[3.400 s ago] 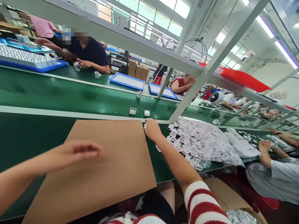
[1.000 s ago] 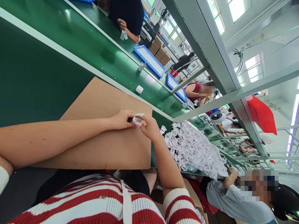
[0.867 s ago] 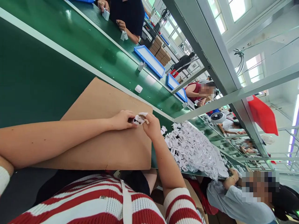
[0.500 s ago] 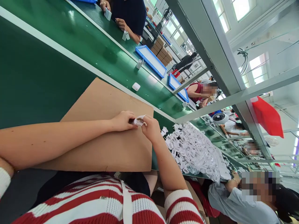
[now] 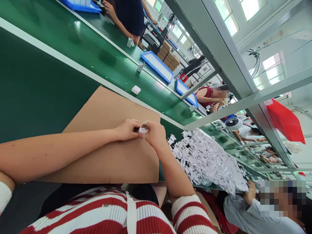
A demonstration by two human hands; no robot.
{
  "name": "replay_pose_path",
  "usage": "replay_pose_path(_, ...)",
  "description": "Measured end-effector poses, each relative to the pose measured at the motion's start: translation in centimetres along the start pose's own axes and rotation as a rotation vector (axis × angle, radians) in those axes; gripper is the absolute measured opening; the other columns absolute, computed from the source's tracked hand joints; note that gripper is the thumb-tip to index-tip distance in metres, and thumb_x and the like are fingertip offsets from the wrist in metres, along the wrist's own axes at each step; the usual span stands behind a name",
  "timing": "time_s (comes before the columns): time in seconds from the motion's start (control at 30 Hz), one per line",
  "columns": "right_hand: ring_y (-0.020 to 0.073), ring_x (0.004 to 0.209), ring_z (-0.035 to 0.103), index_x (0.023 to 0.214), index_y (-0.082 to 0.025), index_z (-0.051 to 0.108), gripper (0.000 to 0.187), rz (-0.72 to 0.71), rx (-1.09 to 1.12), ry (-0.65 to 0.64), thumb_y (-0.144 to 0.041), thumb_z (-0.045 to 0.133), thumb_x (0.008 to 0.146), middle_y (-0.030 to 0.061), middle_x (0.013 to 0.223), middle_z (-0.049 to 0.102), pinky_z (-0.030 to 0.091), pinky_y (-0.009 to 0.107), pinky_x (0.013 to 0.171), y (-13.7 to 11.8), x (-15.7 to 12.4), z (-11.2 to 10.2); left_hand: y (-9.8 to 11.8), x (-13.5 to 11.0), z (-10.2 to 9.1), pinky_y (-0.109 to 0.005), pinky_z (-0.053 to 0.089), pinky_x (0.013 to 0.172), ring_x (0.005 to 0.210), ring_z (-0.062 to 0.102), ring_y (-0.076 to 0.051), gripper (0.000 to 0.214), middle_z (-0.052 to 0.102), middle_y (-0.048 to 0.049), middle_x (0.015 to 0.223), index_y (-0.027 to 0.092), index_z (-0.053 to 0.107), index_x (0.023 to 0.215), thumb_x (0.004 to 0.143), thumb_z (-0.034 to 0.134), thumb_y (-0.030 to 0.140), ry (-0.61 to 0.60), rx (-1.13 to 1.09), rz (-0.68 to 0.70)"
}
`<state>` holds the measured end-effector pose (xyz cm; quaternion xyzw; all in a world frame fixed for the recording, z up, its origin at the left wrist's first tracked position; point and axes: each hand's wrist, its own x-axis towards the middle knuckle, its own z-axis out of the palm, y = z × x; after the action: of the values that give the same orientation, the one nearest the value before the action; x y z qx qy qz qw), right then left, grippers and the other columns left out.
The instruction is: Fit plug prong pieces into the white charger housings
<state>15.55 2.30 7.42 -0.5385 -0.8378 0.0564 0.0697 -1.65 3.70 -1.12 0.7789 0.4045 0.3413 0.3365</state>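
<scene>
Pinching one small white part (image 5: 143, 129), both hands (image 5: 142, 132) rest on cardboard (image 5: 107, 110) over green bench (image 5: 36, 91).

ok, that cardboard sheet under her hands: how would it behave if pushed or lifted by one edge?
The cardboard sheet lies flat, thin and unfolded, so it is probably light and fairly stiff, perhaps sagging when lifted. On the smooth green bench it would likely slide rather than tip.

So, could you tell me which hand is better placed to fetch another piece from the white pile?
Probably the right hand: the pile of white parts lies on its side, the left hand farther away.
</scene>
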Motion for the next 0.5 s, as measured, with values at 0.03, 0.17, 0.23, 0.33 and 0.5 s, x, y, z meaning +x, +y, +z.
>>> replay_pose_path(0.03,0.0202,0.085,0.067,0.093,-0.026,0.075,0.026,0.003,0.009,0.004,-0.015,0.062,0.073,0.0015,0.093,0.076,0.044,0.028,0.068,0.1,0.0,0.2,0.0,0.0,-0.1,-0.030,0.042,0.072,0.079,0.056,-0.020,0.033,0.062,-0.0046,0.081,0.018,0.070,0.073,0.079,0.069,0.050,-0.005,0.004,0.000)
replay_pose_path(0.17,0.0189,0.084,0.071,0.096,-0.027,0.076,0.033,0.106,0.291,0.068,-0.012,0.061,0.072,-0.0002,0.092,0.077,0.052,0.028,0.074,1.2,-0.1,1.9,0.0,0.0,-0.3,-0.032,0.044,0.078,0.088,0.060,-0.023,0.035,0.068,-0.0063,0.092,0.019,0.075,0.084,0.081,0.068,0.053,-0.019,-0.006,-0.023)
replay_pose_path(0.23,0.0174,0.088,0.073,0.106,-0.027,0.075,0.036,0.165,0.527,0.110,-0.014,0.060,0.075,-0.0006,0.097,0.078,0.055,0.029,0.081,1.9,-0.5,3.1,0.2,-0.1,-0.3,-0.033,0.046,0.083,0.094,0.061,-0.024,0.036,0.070,-0.0074,0.099,0.020,0.076,0.090,0.080,0.068,0.053,-0.021,-0.010,-0.035)
replay_pose_path(0.33,0.0200,0.107,0.072,0.133,-0.026,0.061,0.059,0.153,0.776,0.176,-0.027,0.072,0.075,0.0044,0.119,0.075,0.055,0.034,0.096,3.1,-1.8,4.2,1.1,-0.3,-0.3,-0.035,0.048,0.085,0.096,0.063,-0.026,0.040,0.071,-0.0088,0.101,0.019,0.075,0.094,0.078,0.068,0.055,-0.017,-0.006,-0.081)
replay_pose_path(0.5,0.0378,0.145,0.039,0.142,-0.017,0.051,0.071,0.442,0.437,0.512,-0.044,0.074,0.081,0.0237,0.154,0.045,0.038,0.059,0.112,6.7,-3.9,4.8,2.9,2.0,-1.7,-0.033,0.050,0.080,0.093,0.065,-0.025,0.047,0.073,-0.0028,0.103,0.022,0.071,0.103,0.079,0.065,0.061,-0.080,0.079,-0.310)
